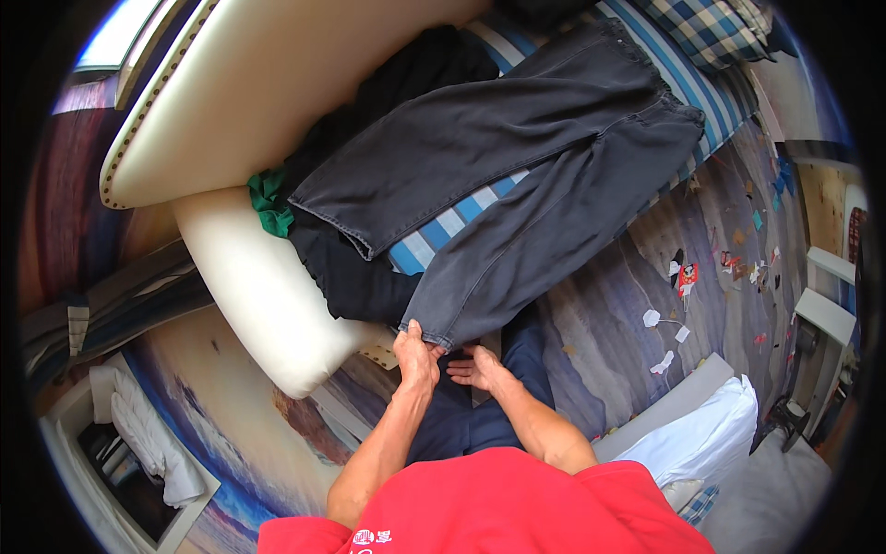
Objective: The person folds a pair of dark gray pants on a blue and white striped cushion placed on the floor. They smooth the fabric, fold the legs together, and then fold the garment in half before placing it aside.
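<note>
A pair of dark grey trousers (544, 222) lies spread over a sofa, waistband at the far right and legs toward me. My left hand (418, 360) pinches the hem of the nearer leg at its left corner. Just right of that hem is my right hand (476, 367), fingers apart and holding nothing that I can see. Black clothing (360, 288) lies beneath the trousers, with a green cloth (269, 203) at its left edge. A blue, white and grey striped cover (468, 210) shows between the two legs.
The sofa's cream padded arm (254, 286) and tall backrest (249, 88) stand to the left. A checked pillow (706, 32) sits at the far right. Paper scraps (663, 362) litter the patterned floor on the right, near a white pillow (697, 434). White bedding (152, 443) hangs at lower left.
</note>
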Demonstrator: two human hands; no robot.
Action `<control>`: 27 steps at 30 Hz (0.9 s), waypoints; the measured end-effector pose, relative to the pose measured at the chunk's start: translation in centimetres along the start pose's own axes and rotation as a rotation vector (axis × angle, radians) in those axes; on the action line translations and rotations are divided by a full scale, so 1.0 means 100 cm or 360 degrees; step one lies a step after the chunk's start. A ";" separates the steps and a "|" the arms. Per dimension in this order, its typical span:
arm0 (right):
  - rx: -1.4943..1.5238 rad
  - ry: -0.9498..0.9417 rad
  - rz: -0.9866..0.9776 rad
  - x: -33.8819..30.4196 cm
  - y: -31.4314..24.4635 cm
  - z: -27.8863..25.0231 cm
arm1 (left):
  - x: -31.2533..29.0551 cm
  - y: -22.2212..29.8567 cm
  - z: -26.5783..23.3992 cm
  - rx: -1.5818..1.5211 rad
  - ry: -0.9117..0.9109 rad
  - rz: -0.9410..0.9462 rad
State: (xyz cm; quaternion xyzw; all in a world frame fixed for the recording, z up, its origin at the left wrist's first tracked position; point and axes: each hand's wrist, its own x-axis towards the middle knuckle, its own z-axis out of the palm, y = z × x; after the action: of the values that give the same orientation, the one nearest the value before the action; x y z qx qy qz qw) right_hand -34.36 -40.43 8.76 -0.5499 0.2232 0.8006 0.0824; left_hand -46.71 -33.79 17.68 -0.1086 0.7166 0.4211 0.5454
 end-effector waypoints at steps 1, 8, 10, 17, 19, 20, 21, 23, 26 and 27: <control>0.0182 -0.0086 0.0025 0.000 0.002 0.009 | -0.002 0.000 -0.003 0.0002 -0.0050 -0.0030; 0.1216 -0.1415 -0.0156 0.055 0.017 0.016 | -0.038 -0.006 -0.001 -0.0184 -0.0325 -0.0176; 0.1255 -0.1368 -0.0259 0.049 0.016 0.022 | -0.047 -0.006 -0.005 -0.0205 -0.0322 -0.0246; 0.1265 -0.1225 -0.0482 0.031 0.018 0.019 | -0.057 -0.022 -0.015 -0.0188 -0.0429 -0.0305; 0.1229 -0.1112 -0.0553 0.025 0.021 0.013 | -0.052 -0.026 -0.022 -0.0033 -0.0486 -0.0293; 0.1219 -0.1032 -0.0595 0.022 0.024 0.009 | -0.054 -0.028 -0.021 0.0024 -0.0495 -0.0291; 0.1221 -0.0928 -0.0641 0.019 0.027 0.006 | -0.055 -0.029 -0.020 0.0081 -0.0507 -0.0287; 0.1221 -0.0571 -0.0773 0.010 0.031 0.001 | -0.059 -0.040 -0.008 0.0153 -0.0506 -0.0281; 0.1031 0.0032 -0.0971 -0.016 0.035 0.007 | -0.049 -0.045 0.000 0.0576 -0.0540 -0.0141; 0.0753 0.0292 -0.1130 -0.028 0.036 0.009 | -0.046 -0.045 0.002 0.0517 -0.0574 -0.0162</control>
State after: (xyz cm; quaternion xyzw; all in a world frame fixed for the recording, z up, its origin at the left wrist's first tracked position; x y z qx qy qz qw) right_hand -35.45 -42.90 12.56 -0.6273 0.2041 0.5972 0.4562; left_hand -42.01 -37.83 19.53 0.0215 0.6594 0.2851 0.6953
